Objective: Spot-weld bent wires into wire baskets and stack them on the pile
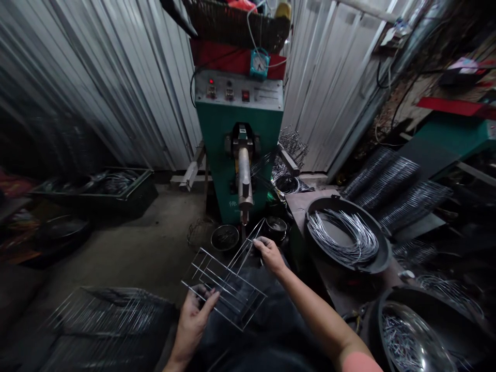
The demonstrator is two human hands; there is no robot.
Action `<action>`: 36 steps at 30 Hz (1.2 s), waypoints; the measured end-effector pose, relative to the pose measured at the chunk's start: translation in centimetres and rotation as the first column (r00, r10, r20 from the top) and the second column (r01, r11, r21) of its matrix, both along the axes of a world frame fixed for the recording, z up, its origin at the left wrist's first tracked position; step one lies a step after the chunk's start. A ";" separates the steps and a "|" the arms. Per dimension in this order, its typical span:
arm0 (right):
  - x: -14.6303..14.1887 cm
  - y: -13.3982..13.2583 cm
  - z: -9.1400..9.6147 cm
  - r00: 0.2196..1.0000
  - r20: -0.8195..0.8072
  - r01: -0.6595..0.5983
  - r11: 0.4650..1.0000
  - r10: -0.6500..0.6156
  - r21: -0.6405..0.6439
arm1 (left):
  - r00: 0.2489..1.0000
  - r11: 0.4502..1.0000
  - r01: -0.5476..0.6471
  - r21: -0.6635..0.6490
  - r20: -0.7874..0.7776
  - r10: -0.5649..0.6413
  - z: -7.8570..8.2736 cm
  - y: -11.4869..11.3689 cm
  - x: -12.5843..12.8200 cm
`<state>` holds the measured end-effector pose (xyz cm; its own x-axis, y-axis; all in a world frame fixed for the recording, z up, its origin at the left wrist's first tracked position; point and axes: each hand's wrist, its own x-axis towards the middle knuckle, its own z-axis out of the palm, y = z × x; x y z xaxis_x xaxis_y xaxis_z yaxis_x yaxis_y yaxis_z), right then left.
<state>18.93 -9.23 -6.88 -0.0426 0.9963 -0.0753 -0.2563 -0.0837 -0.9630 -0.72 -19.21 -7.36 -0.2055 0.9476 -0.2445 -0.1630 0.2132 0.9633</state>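
Observation:
A rectangular welded wire grid [225, 289] spans the space in front of me, held up in both hands. My left hand [192, 323] grips its near edge at the lower left. My right hand [269, 256] closes on the grid's far wires, which point toward a green spot-welding machine [238, 150]. The machine's metal electrode arm [245, 178] stands a short way beyond the grid's far end, not touching it. My lap lies dark beneath the grid.
Round black basins hold coiled wire [343, 237] and cut wire pieces [403, 336] on the right. Stacked wire grids [395, 186] lean beyond them. More wire grids [104, 315] lie at lower left. Small metal bowls [225, 237] sit by the machine, with corrugated metal walls [333, 82] behind.

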 end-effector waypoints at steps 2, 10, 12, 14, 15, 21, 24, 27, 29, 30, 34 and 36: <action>0.0 0.4 0.0 1.000 0.001 0.020 1.000 -0.020 0.006 | 1.000 1.000 -0.008 0.004 0.000 0.008 -0.2 0.3 0.1; -0.9 1.9 0.3 0.991 -0.093 0.091 0.995 -0.093 -0.028 | 1.000 0.999 -0.028 0.018 0.009 0.028 -0.2 2.1 0.4; -1.1 2.4 0.3 0.988 -0.110 0.101 0.994 -0.105 -0.038 | 0.999 0.999 -0.036 0.011 0.014 0.036 0.1 2.7 0.2; -1.3 2.8 0.3 0.986 -0.118 0.110 0.993 -0.114 -0.046 | 0.999 0.999 -0.040 0.011 0.018 0.039 0.5 3.3 0.1; -1.3 3.0 0.4 0.986 -0.118 0.115 0.992 -0.120 -0.050 | 0.999 0.999 -0.039 0.012 0.017 0.038 0.7 3.6 0.0; -1.3 3.7 0.9 0.986 -0.105 0.123 0.989 -0.131 -0.082 | 1.000 1.000 -0.001 0.004 -0.013 0.001 1.0 4.6 -0.3; -1.2 3.8 1.0 0.986 -0.105 0.116 0.988 -0.126 -0.100 | 1.000 1.000 0.011 0.020 -0.025 -0.011 0.9 4.7 -0.2; -1.2 4.0 0.9 0.987 -0.112 0.100 0.989 -0.112 -0.108 | 1.000 1.000 -0.007 0.012 -0.014 0.007 1.1 4.8 -0.2; -1.2 4.1 0.8 0.987 -0.120 0.095 0.990 -0.107 -0.105 | 1.000 1.000 -0.005 0.005 -0.001 0.005 1.2 4.9 -0.2; -1.3 4.2 0.8 0.987 -0.123 0.093 0.990 -0.106 -0.103 | 1.000 1.000 -0.001 0.009 -0.002 0.001 1.3 4.9 -0.3; -1.4 4.3 0.7 0.987 -0.117 0.095 0.990 -0.107 -0.104 | 1.000 0.999 0.007 0.043 -0.028 -0.006 1.2 5.2 -0.7; -1.5 4.3 0.7 0.987 -0.114 0.099 0.989 -0.111 -0.110 | 1.000 1.000 0.021 0.022 -0.009 -0.021 1.3 5.2 -0.9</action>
<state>17.45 -4.89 -6.15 0.0471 0.9826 -0.1794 -0.3817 -0.1483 -0.9123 -1.63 -13.99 -6.08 -0.1873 0.9570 -0.2217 -0.1503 0.1951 0.9692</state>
